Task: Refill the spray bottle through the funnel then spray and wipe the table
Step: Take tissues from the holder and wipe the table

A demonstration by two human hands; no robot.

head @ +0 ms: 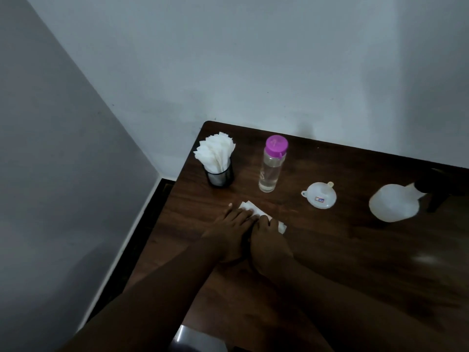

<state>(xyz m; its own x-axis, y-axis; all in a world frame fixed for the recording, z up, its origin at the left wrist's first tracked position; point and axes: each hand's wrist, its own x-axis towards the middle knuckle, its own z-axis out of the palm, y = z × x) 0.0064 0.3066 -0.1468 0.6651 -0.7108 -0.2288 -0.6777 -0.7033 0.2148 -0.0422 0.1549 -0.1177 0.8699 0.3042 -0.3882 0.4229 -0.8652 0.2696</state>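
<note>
Left hand (228,232) flat, fingers straight, and right hand (269,240), fingers curled, pressing white folded paper tissue (250,208) on dark wooden table (355,250). Translucent white spray bottle (393,203) well apart, right of hands; white plastic funnel (319,196) between.

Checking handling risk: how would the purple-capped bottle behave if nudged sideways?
The purple-capped bottle stands upright, tall and narrow, so it would probably tip rather than slide. The clear liquid inside likely makes it fairly heavy. Its round body could roll once down.
</note>
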